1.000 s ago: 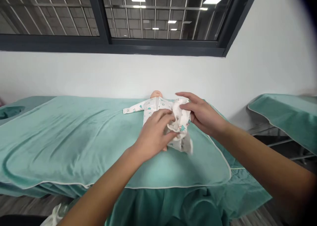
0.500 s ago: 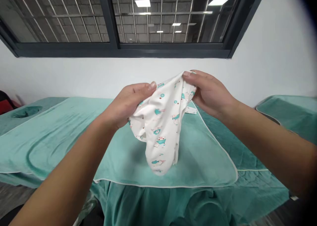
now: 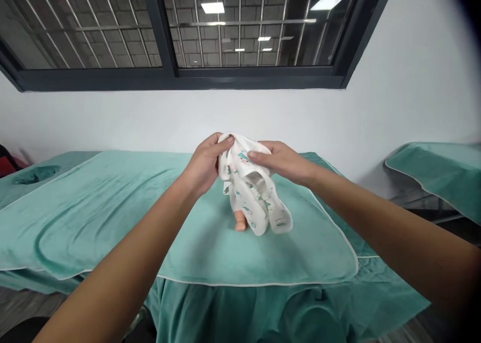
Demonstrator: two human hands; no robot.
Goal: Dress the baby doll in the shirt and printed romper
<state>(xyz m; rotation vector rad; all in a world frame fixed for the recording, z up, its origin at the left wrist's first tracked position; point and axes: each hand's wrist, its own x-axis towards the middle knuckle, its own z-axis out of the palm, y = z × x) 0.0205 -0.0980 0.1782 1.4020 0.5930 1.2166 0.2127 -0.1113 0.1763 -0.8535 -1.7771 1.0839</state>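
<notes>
A white baby garment (image 3: 246,190) with a teal and pink print is held up in front of me, bunched at the top. Two rounded ends of it hang down towards the lower right, and a gap shows in its folds. My left hand (image 3: 205,162) pinches its upper left edge, thumb on top. My right hand (image 3: 280,160) grips it at the upper right with the thumb pressed on the cloth. Below the garment's left side a small doll's foot (image 3: 241,221) pokes out; the rest of the doll is hidden behind the cloth.
A bed with a teal cover (image 3: 124,208) stretches across, and a white-edged teal cloth (image 3: 300,263) lies on it. At left the bed has a face hole (image 3: 35,175). Another teal-covered surface (image 3: 447,167) stands at right. Behind are a white wall and a barred window (image 3: 240,75).
Both hands have lowered and come closer together, the right one moving left. The garment has turned and bunched up, its loose ends now swung to the right. The doll's foot has come into view.
</notes>
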